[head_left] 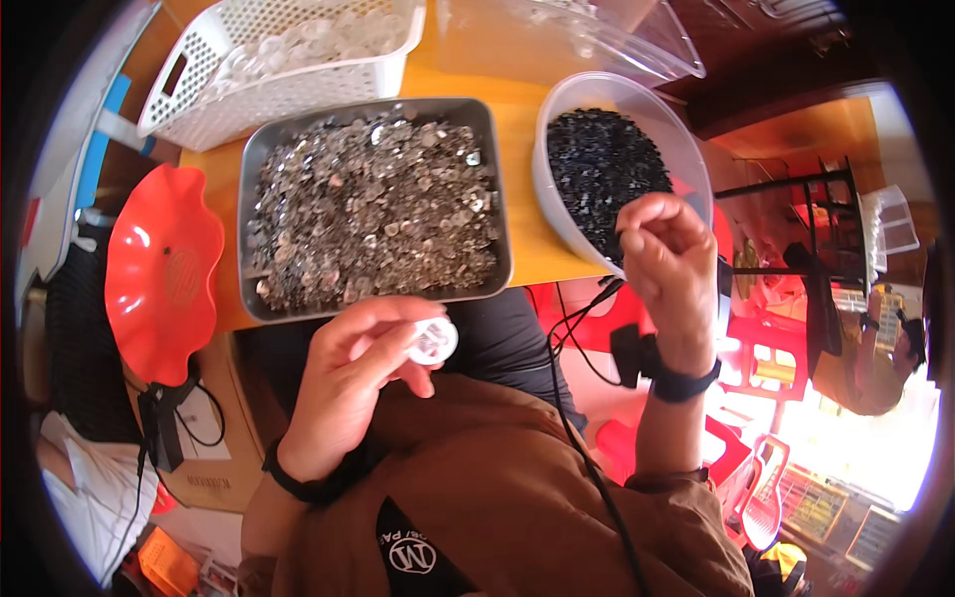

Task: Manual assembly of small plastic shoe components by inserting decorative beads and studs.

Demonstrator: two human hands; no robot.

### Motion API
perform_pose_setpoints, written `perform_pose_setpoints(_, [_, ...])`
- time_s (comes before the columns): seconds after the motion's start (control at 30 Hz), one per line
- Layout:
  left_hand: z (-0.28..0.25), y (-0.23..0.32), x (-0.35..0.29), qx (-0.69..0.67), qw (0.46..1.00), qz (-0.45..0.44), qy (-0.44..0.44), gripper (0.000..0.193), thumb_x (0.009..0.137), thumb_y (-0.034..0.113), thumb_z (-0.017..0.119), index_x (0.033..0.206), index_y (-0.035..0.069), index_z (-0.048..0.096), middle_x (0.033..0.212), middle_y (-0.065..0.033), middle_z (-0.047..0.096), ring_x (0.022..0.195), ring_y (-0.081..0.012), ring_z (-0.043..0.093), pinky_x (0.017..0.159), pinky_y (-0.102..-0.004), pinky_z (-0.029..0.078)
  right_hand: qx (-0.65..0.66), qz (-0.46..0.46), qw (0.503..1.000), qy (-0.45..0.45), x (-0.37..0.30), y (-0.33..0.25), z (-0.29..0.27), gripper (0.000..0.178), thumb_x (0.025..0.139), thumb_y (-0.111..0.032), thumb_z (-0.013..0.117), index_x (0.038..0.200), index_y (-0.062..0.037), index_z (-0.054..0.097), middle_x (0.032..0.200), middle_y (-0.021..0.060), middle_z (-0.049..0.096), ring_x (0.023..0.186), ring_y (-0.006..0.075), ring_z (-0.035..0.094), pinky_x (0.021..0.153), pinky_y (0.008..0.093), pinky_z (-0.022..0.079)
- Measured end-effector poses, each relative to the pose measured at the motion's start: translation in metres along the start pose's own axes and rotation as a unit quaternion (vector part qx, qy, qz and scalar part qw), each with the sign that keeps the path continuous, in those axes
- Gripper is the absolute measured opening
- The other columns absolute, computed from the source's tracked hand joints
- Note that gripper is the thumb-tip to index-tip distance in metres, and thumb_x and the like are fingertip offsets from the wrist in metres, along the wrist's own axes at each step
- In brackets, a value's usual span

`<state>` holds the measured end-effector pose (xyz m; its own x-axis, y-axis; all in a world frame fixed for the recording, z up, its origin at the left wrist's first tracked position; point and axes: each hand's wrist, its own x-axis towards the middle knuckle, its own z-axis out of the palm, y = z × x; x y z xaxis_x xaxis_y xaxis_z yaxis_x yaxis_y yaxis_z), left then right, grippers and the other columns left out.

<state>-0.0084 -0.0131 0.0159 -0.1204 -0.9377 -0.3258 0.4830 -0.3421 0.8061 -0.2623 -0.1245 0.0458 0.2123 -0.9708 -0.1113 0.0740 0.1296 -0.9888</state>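
My left hand (343,388) pinches a small round white plastic disc (436,340) between thumb and fingers, just in front of the near edge of a dark metal tray (248,229). A heap of small shiny metal pieces (378,209) fills the tray. To the right stands a translucent plastic tub (599,93) with many small black pieces (607,159) in it. My right hand (668,269) is raised over the tub's near right edge, thumb and fingertips pressed together. Whatever sits between those fingertips, if anything, is too small to make out.
Behind the tray, a white perforated basket (288,102) holds clear round pieces (323,45). A clear plastic box (617,50) lies at the back right. A red wavy-edged dish (164,274) is at the left. Black cables hang by my right forearm. Another person (865,368) is at far right.
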Motion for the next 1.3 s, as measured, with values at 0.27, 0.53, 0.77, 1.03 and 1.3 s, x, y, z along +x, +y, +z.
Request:
perform_pose_setpoints(0.27, [0.017,0.010,0.006,0.043,0.995,-0.043,-0.082,0.022,0.091,0.016,0.056,0.106,-0.001,0.060,0.080,-0.0055,0.060,0.055,-0.0093,0.055,0.051,-0.0210,0.045,0.044,-0.157,0.974,-0.156,-0.031,0.039,0.062,0.020,0.077,0.001,0.071,0.092,0.0031,0.059,0.090,0.0121,0.063,0.074,0.0108,0.059,0.065,0.0228,0.049])
perform_pose_setpoints(0.53, [0.003,0.005,0.001,-0.012,0.996,-0.025,-0.081,0.019,0.091,0.015,0.057,0.102,-0.001,0.058,0.083,-0.0085,0.062,0.056,-0.0116,0.057,0.049,-0.0232,0.048,0.018,-0.205,0.961,-0.185,-0.025,0.046,0.076,0.020,0.073,0.004,0.071,0.090,0.0029,0.060,0.087,0.0118,0.066,0.077,0.0168,0.062,0.069,0.0281,0.051])
perform_pose_setpoints(0.77, [0.002,0.004,0.001,-0.008,0.997,-0.007,-0.075,0.018,0.090,0.012,0.057,0.102,-0.001,0.058,0.085,-0.0089,0.062,0.067,-0.0131,0.060,0.051,-0.0239,0.050,-0.016,-0.203,0.968,-0.148,-0.024,0.043,0.083,0.020,0.069,0.006,0.071,0.086,0.0015,0.062,0.084,0.0103,0.065,0.077,0.0174,0.063,0.068,0.0274,0.050])
perform_pose_setpoints(1.03, [0.004,-0.003,-0.001,0.036,0.995,0.087,0.020,0.019,0.086,0.011,0.064,0.100,-0.001,0.061,0.090,-0.0048,0.062,0.072,-0.0057,0.058,0.053,-0.0193,0.049,-0.202,-0.256,0.938,-0.121,-0.030,0.041,0.090,0.020,0.067,0.010,0.068,0.083,-0.0017,0.067,0.083,0.0086,0.064,0.074,0.0177,0.061,0.065,0.0267,0.048])
perform_pose_setpoints(1.3, [0.006,-0.002,-0.002,0.036,0.995,0.090,0.025,0.018,0.086,0.010,0.064,0.100,0.000,0.061,0.093,-0.0050,0.062,0.076,-0.0067,0.059,0.054,-0.0197,0.050,-0.167,-0.265,0.944,-0.108,-0.031,0.046,0.089,0.018,0.070,0.009,0.067,0.085,-0.0003,0.065,0.082,0.0096,0.063,0.074,0.0200,0.061,0.067,0.0289,0.048])
